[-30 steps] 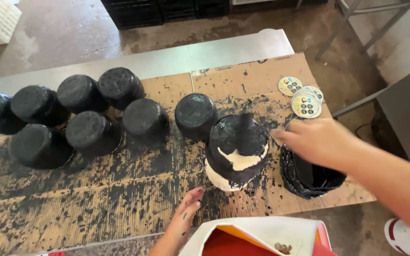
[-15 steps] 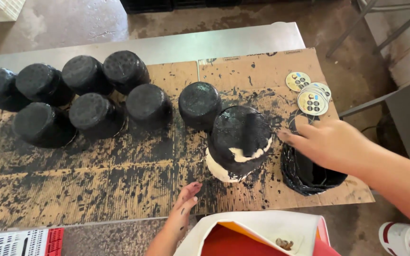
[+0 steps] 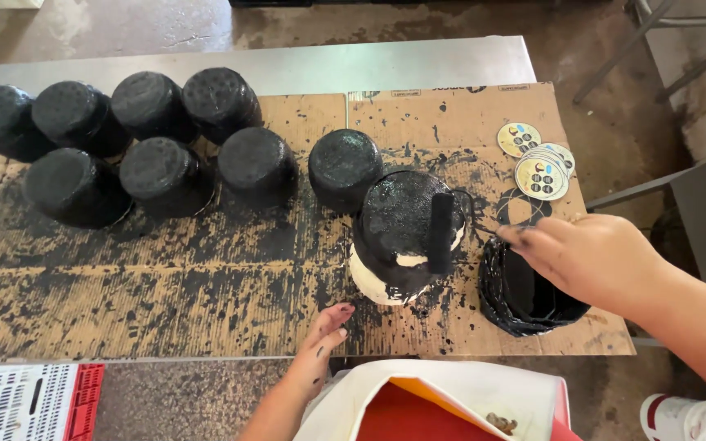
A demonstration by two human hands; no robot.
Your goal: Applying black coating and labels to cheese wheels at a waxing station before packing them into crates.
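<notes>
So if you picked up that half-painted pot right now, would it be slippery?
Probably. The upside-down pot looks glossy with wet black paint, so it would likely smear and slide in a hand. Its unpainted cream part near the rim seems a drier place to grip. It stands mouth down on the cardboard, so a push would likelier slide than roll it.

Metal table (image 3: 288, 65) carries paint-spattered cardboard (image 3: 206, 278). On the cardboard: black upturned pots (image 3: 157, 171) left, round stickers (image 3: 537, 163) far right.
</notes>
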